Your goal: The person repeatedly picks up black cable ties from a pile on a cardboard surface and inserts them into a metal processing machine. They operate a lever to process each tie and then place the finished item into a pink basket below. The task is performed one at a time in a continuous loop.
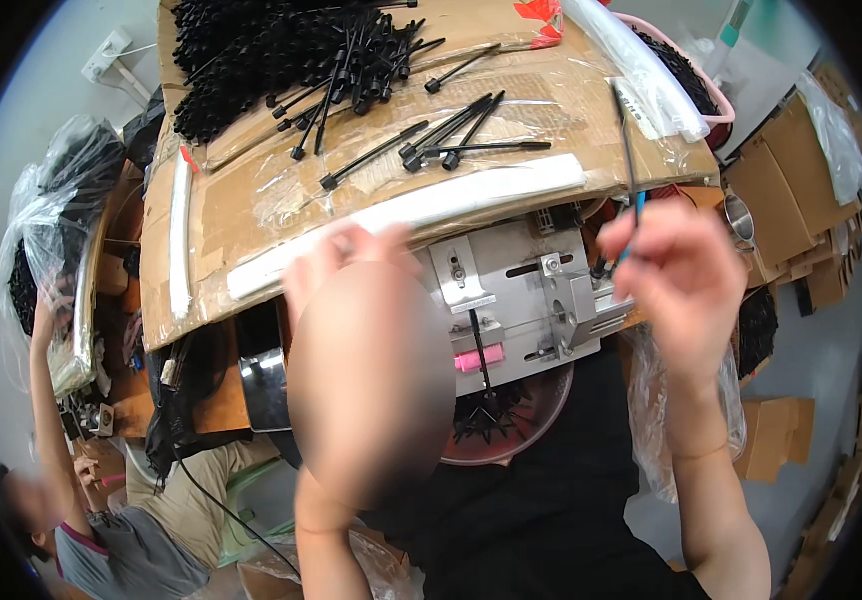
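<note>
My right hand (pixel 683 285) is raised right of a metal jig (pixel 526 290), its fingers pinched on a thin black cable tie (pixel 625 130) that rises over the cardboard; a small blue bit shows at the fingertips. My left hand (pixel 346 262) is blurred in front of the jig's left side, fingers curled near a long white strip (pixel 421 205); what it holds is hidden. One black tie (pixel 482 352) stands in the jig beside a pink block (pixel 479 358). Below the jig a round dish (pixel 541 425) holds black pieces.
A taped cardboard top (pixel 251 190) carries a heap of black ties (pixel 271 50) and some loose ones (pixel 451 135). Plastic bags (pixel 51 200) hang at the left, cardboard boxes (pixel 791 180) stand at the right. Another person (pixel 101 530) sits lower left with an arm raised.
</note>
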`<act>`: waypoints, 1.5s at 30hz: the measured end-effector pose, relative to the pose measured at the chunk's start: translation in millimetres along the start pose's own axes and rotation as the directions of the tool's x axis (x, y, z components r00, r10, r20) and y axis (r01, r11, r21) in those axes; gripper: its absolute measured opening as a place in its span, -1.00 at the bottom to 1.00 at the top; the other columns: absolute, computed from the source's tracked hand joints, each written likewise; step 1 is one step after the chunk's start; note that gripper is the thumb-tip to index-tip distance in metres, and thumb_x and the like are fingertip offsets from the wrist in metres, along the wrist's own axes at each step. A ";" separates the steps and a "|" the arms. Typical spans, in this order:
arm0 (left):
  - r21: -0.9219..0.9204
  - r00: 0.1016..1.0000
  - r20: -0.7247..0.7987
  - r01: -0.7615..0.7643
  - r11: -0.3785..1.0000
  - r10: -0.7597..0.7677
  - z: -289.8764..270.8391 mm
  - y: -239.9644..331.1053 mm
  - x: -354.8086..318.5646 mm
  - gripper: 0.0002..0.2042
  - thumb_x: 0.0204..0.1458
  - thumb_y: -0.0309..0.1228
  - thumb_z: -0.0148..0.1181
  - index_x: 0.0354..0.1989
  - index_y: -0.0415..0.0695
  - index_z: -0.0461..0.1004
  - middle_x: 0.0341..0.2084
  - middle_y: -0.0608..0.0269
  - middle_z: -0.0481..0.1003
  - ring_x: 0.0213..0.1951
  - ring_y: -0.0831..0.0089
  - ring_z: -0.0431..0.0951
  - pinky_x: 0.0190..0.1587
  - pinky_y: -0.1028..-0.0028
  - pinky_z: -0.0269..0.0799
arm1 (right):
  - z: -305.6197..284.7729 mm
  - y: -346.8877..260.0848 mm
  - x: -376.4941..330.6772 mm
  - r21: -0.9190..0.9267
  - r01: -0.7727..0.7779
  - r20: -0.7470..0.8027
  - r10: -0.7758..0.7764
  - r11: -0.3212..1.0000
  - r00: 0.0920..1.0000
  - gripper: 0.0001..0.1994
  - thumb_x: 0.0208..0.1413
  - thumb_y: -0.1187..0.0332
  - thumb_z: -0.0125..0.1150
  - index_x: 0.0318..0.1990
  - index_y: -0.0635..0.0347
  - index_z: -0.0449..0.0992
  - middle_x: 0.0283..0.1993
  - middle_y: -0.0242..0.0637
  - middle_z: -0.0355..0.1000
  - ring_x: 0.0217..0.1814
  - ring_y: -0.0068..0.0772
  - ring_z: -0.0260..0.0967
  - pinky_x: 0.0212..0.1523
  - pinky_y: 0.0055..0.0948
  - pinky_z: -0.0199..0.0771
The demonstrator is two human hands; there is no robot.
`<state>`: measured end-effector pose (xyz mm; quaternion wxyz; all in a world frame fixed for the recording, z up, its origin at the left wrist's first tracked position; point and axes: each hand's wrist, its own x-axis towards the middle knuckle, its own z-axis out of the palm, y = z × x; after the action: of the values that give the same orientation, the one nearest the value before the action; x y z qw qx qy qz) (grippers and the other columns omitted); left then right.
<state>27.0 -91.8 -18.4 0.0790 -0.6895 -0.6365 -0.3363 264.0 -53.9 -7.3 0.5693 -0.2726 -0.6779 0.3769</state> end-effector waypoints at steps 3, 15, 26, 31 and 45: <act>-0.097 0.992 0.100 -0.062 0.993 0.072 2.2 -56.7 56.6 -0.85 0.12 -0.50 0.15 -0.14 -0.16 0.49 -0.12 0.03 0.41 -0.02 0.03 0.34 0.05 0.19 0.30 | 22.6 10.7 -55.8 -0.335 0.234 0.212 -0.169 0.913 0.962 -0.64 -0.16 0.66 0.44 -0.16 0.26 0.51 -0.34 -0.20 0.53 -0.36 -0.31 0.47 -0.34 -0.44 0.48; -0.372 0.932 0.350 0.047 0.927 0.093 -38.4 -63.1 57.0 -0.84 -0.05 -0.65 0.23 -0.26 -0.25 0.51 -0.37 0.13 0.47 -0.37 0.33 0.51 -0.23 0.38 0.42 | 63.1 49.6 -118.9 -0.482 0.172 0.350 0.009 0.859 0.937 -0.38 -0.09 0.60 0.38 0.21 0.47 0.35 -0.50 -0.28 0.33 -0.51 -0.37 0.31 -0.49 -0.37 0.37; -0.071 0.975 0.211 -0.059 0.996 0.073 -3.2 31.5 -102.9 -0.31 -0.14 -0.65 0.27 0.28 -0.41 0.26 -0.30 0.15 0.39 -0.31 0.30 0.38 -0.20 0.39 0.38 | 56.1 20.1 36.3 -0.761 0.408 0.338 -0.230 0.505 0.913 -0.72 0.05 0.28 0.34 -0.12 0.19 0.56 -0.49 -0.24 0.45 -0.47 -0.29 0.50 -0.46 -0.32 0.47; -0.050 0.922 0.380 -0.063 0.997 0.077 31.0 53.5 -124.1 -0.28 -0.16 -0.67 0.13 0.31 -0.46 0.15 -0.19 0.10 0.34 -0.21 0.27 0.36 -0.10 0.41 0.38 | 60.0 50.6 143.4 -0.773 0.425 0.504 0.050 0.470 0.862 -0.82 0.03 0.33 0.33 -0.38 0.30 0.59 -0.44 -0.06 0.55 -0.36 -0.11 0.55 -0.33 -0.22 0.52; -0.165 0.932 0.317 -0.131 0.978 0.178 1.9 31.2 -58.3 -0.35 -0.17 -0.71 0.13 0.26 -0.33 0.28 -0.22 0.06 0.35 -0.19 0.19 0.38 -0.09 0.35 0.41 | 14.9 29.7 155.4 -0.681 0.166 0.373 0.143 0.714 0.917 -0.84 0.15 0.38 0.25 -0.24 0.33 0.58 -0.66 -0.35 0.38 -0.63 -0.60 0.31 -0.56 -0.49 0.23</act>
<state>58.8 -144.4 -42.8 -0.0513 -0.7879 -0.5591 -0.2530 216.1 84.1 55.3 0.2751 -0.3803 -0.8725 0.1358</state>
